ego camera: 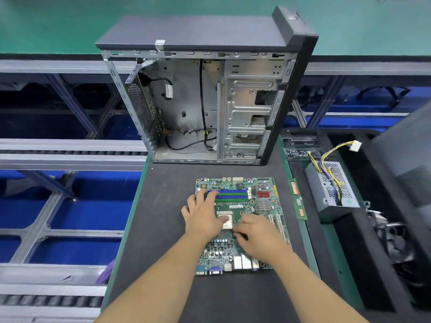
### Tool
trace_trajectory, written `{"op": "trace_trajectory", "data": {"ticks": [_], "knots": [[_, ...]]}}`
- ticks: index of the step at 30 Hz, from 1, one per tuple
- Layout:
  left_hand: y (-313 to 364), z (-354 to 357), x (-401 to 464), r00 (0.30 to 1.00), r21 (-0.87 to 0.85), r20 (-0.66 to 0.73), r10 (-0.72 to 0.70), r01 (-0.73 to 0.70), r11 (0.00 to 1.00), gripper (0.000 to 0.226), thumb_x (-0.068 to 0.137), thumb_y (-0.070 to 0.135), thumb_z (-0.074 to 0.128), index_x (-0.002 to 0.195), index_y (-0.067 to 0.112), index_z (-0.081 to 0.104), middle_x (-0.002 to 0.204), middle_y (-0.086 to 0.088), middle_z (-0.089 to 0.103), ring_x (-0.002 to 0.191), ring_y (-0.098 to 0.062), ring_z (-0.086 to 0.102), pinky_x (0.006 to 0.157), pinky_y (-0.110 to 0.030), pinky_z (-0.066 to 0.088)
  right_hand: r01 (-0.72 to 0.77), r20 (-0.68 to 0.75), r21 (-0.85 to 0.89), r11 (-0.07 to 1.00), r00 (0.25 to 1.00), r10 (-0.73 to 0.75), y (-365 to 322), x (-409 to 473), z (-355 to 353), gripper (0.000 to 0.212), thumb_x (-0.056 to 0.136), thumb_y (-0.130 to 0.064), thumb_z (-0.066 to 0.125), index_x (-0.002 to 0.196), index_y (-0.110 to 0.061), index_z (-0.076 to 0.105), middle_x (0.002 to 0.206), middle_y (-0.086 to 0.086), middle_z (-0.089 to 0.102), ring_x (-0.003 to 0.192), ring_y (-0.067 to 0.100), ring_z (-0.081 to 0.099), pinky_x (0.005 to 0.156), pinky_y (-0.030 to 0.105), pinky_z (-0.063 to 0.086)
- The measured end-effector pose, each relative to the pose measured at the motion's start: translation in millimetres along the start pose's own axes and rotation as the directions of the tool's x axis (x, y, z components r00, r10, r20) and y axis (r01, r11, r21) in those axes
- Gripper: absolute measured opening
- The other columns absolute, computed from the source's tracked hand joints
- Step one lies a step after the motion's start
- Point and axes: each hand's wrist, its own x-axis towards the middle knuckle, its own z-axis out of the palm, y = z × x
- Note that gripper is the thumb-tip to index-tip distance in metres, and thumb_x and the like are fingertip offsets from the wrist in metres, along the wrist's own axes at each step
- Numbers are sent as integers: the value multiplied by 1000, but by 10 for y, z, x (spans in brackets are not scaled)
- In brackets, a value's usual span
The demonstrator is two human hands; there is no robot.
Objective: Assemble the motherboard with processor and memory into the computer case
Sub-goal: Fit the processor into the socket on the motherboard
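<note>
Green motherboard [235, 220] under spread left-hand fingers [207, 194].

We see a dark surface [163, 229], gray metal rails [70, 145] beside it, and a blue floor [88, 210] below.

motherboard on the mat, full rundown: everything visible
The motherboard is a green board lying flat on the dark mat, in front of the open computer case. Blue and green memory slots sit at its far end, the silver processor socket at the middle, and the rear ports along the near edge. The left hand rests flat on it; the right hand works beside the socket.
</note>
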Motion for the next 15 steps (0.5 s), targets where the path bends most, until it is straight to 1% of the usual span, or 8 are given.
{"op": "trace_trajectory", "data": {"ticks": [1,3,5,7,9,12,15], "knots": [[1,1,1,1000,0,1,2,-2,1000,73,81,57,70,141,42,32,149,12,22,136,-22,18,109,-44,22,-10,25,-24,1000,1000,10,0,-17,22,16,91,-20,66,93,-12,80,80,2,62,77,25,61,74,40,51],[-1,6,0,1000,-1,0,3,-3,1000,72,81,57,69,141,42,32,150,12,22,137,-22,17,109,-45,22,-18,39,-49,999,999,20,3,-31,46,20,93,-25,63,96,-14,80,81,1,63,79,25,61,76,40,50],[-14,13,-10,1000,1,-5,8,-8,1000,71,81,57,69,140,42,32,149,12,22,136,-22,18,109,-45,22,-34,60,-65,997,998,38,11,-11,46,22,96,-28,61,99,-16,79,85,0,64,83,25,61,79,39,49],[-34,22,-18,1000,4,-7,14,-14,1000,71,81,59,68,140,42,33,150,13,21,137,-22,18,110,-45,22,-53,94,-79,995,994,61,29,11,45,25,99,-30,56,105,-18,76,93,0,64,90,23,59,84,38,46],[-45,27,-22,1000,4,-6,17,-17,1000,71,81,60,67,141,41,32,152,13,20,138,-22,18,111,-45,22,-55,102,-96,994,993,65,37,18,64,26,101,-29,52,106,-19,75,95,-1,64,92,22,59,85,37,45],[-51,30,-19,1000,7,-9,24,-24,1000,70,81,59,66,141,41,33,152,12,20,139,-22,18,111,-45,22,-39,99,-117,992,994,51,17,21,78,22,97,-24,53,98,-15,73,90,1,62,87,25,58,79,36,43],[-50,38,-17,1000,7,-6,29,-29,1000,69,82,59,66,140,42,33,152,12,20,138,-22,18,110,-45,22,-33,86,-141,989,995,46,31,20,54,7,86,-13,64,83,-9,69,77,4,58,75,27,57,71,34,41]]}}
